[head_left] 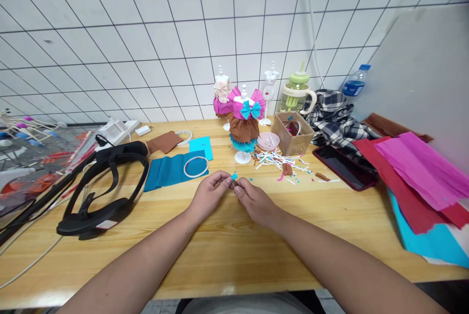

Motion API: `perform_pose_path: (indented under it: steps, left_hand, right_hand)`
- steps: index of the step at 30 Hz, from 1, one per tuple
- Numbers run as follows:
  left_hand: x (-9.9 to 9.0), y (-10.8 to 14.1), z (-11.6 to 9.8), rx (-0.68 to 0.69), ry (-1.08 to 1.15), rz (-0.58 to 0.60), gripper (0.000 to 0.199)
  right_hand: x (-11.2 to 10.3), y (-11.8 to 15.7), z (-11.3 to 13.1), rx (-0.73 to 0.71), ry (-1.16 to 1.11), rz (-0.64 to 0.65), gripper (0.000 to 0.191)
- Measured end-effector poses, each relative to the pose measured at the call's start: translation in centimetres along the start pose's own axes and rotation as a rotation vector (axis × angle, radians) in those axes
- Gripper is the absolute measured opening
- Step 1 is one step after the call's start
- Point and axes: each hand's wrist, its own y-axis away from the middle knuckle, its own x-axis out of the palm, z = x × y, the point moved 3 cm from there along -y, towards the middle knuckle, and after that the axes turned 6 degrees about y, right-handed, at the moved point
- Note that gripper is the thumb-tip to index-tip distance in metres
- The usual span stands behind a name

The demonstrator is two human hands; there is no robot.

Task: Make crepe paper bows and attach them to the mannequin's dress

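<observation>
I see my left hand (213, 190) and right hand (258, 205) meeting before the small white mannequin in a pink, brown and blue paper dress (244, 127), fingertips pinching a tiny bright-blue paper piece (234, 176); its top pokes out mannequin-side.

This seems to be a craft workplace: the wooden table (227, 260) carries coloured papers (417, 170), small scraps (273, 159) and little dressed mannequins (244, 127).

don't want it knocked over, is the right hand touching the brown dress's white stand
Apart. The head view shows bare wood of the table between the right hand and the white stand.
</observation>
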Motion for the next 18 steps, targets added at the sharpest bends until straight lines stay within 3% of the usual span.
perform_pose_path:
  steps: [7,18]
  left_hand:
    - [-0.31,0.19,-0.03,0.079,-0.057,-0.031,0.021]
    - [0.10,0.13,0.34,0.027,-0.008,0.023,0.021]
  right_hand:
    - [-0.11,-0.03,-0.14,0.005,-0.039,-0.024,0.026]
    - [-0.80,-0.10,0.08,0.022,-0.057,-0.050,0.026]
